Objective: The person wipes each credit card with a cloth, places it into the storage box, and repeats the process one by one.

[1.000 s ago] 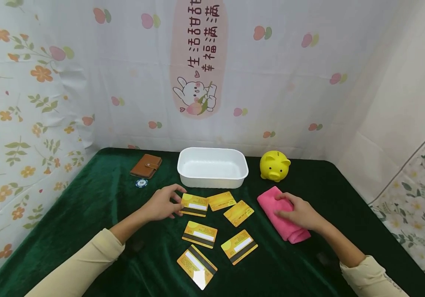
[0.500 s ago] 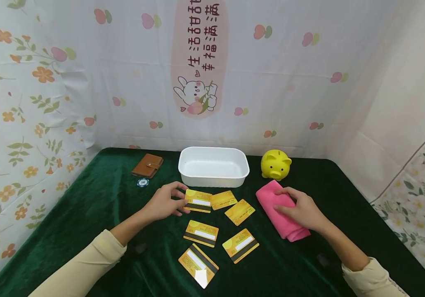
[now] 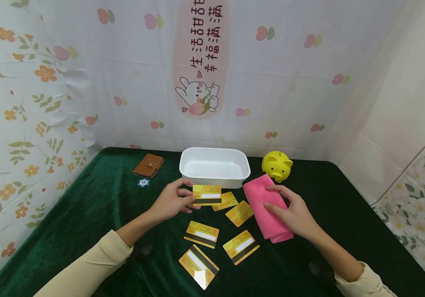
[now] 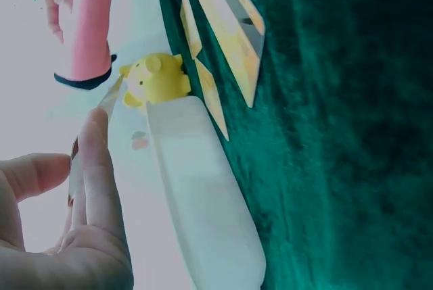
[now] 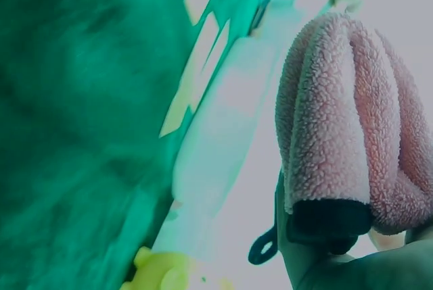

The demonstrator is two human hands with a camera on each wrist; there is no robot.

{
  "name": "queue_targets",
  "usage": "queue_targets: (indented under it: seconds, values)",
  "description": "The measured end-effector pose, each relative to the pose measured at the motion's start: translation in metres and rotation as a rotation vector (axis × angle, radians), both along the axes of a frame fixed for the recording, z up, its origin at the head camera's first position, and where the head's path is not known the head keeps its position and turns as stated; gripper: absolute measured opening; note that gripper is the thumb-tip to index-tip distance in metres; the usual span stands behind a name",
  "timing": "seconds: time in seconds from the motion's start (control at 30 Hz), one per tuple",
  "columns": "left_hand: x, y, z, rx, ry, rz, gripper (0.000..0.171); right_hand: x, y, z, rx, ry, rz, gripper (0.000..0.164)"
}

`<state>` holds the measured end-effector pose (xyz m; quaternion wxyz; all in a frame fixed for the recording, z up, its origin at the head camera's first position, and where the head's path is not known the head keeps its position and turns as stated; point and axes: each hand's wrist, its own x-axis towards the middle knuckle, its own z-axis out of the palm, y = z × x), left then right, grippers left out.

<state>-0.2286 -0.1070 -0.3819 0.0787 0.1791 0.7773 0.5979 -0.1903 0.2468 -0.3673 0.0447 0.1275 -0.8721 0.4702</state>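
Note:
My left hand (image 3: 171,199) pinches a gold bank card (image 3: 206,198) at its left edge, its back with the dark stripe facing me. In the left wrist view the thumb and fingers hold that card nearly edge-on. My right hand (image 3: 297,212) grips a folded pink towel (image 3: 258,202), thumb on the near side. Close up in the right wrist view, the towel (image 5: 328,114) is fluffy with a black trimmed edge. Between the hands lie two overlapping gold cards, partly covered: one (image 3: 227,200) behind the held card, another (image 3: 239,213) beside the towel.
Nearer me, more gold cards lie stripe side up: one (image 3: 201,234), one (image 3: 241,246) and one (image 3: 199,266). A white basin (image 3: 214,181) stands at the back, with a yellow piggy bank (image 3: 276,166) to its right. A brown wallet (image 3: 148,166) and a poker chip (image 3: 143,182) lie left.
My left hand has lifted the card off the green cloth and moved it right and up in view. My right hand has raised the pink towel and brought it left, towards the cards.

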Motion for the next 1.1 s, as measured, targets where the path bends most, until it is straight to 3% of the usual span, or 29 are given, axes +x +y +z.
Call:
queue_targets:
  seconds: [0.47, 0.8, 1.1]
  values:
    - [0.001, 0.017, 0.007, 0.070, 0.000, 0.021, 0.035, -0.004, -0.040, 0.008, -0.151, 0.091, 0.021, 0.048]
    - [-0.002, 0.029, 0.006, 0.111, 0.080, 0.030, 0.033, -0.006, -0.061, 0.008, -0.227, 0.125, 0.105, 0.046]
    - [-0.004, 0.038, 0.007, 0.138, 0.098, 0.010, 0.034, -0.005, -0.078, 0.006, -0.206, 0.252, 0.154, 0.044]
